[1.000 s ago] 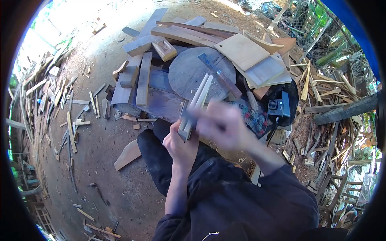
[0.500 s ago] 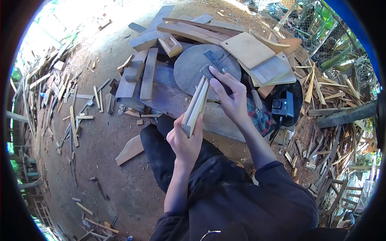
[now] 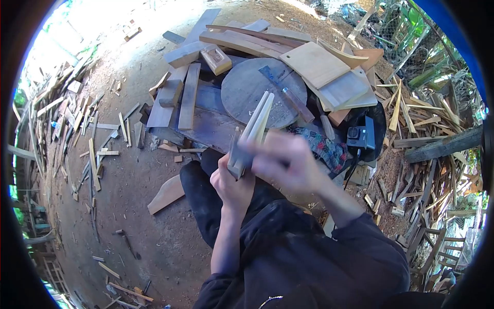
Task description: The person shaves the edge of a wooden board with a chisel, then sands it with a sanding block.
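Note:
My left hand [image 3: 232, 188] is closed around the lower end of a pale grooved wooden piece [image 3: 253, 122], whose two long edges slant up and away from me. Smeared by motion, my right hand [image 3: 288, 160] is beside that lower end. It grips a small dark grey block [image 3: 240, 154], which overlaps the wood close to my left fingers. Beyond both hands is a round wooden slab [image 3: 242, 85]. A broad-bladed tool with a wooden handle [image 3: 300, 106] lies across it.
Planks [image 3: 242, 44] and flat boards [image 3: 316, 64] are piled behind the slab. A black-and-blue device [image 3: 360, 135] with a cable stands at right, near a patterned cloth [image 3: 324, 149]. A cut board [image 3: 167, 194] lies by my knee. Wood scraps [image 3: 93, 159] litter the ground.
My right hand has swept the grey block down along the wood, from its far end to near my left hand. The tool on the slab now shows more fully.

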The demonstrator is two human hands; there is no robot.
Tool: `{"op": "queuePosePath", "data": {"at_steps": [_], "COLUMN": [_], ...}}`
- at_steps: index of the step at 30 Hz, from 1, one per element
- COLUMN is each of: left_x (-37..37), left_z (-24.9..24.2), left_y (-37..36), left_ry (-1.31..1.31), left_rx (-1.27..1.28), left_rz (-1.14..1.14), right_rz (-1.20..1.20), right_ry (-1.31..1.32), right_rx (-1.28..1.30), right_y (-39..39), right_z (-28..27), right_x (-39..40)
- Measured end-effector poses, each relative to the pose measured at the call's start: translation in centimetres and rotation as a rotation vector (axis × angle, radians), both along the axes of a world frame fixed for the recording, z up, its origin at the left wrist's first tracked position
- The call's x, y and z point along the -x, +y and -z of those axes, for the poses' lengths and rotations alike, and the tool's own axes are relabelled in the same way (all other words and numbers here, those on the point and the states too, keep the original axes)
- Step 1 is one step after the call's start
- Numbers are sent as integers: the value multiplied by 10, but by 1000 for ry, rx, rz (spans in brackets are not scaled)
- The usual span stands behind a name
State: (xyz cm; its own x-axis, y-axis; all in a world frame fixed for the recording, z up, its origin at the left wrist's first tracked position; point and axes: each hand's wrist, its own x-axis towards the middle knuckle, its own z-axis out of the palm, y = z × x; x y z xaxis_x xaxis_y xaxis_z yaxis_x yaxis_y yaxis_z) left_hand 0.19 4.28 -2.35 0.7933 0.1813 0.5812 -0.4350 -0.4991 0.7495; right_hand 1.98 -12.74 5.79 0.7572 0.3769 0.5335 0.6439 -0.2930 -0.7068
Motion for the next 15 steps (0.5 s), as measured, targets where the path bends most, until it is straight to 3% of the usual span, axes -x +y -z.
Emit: {"op": "queuePosePath", "data": {"at_steps": [1,2,4,6,8,9,12,15], "left_x": [2,0,-8,-4,2,3,5,7], "left_z": [1,0,-4,-3,4,10,11,14], "left_y": [0,-1,-4,0,8,8,7,14], "left_ry": [1,1,-63,-1,-42,-66,-1,-51], "left_rx": [21,24,-43,-24,73,52,68,-1], "left_rz": [-11,-14,-15,-25,24,4,-31,19], "right_rz": [173,170,465,360,54,-11,391,196], "right_ry": [88,88,95,59,77,23,206,67], "right_rx": [-97,-94,-50,-107,17,-38,-100,-99], "right_y": [-3,-6,-8,-1,5,-2,-18,-1], "right_z": [13,22,27,24,6,15,33,24], "right_x": [-15,-27,-46,-22,10,-2,-50,-21]}}
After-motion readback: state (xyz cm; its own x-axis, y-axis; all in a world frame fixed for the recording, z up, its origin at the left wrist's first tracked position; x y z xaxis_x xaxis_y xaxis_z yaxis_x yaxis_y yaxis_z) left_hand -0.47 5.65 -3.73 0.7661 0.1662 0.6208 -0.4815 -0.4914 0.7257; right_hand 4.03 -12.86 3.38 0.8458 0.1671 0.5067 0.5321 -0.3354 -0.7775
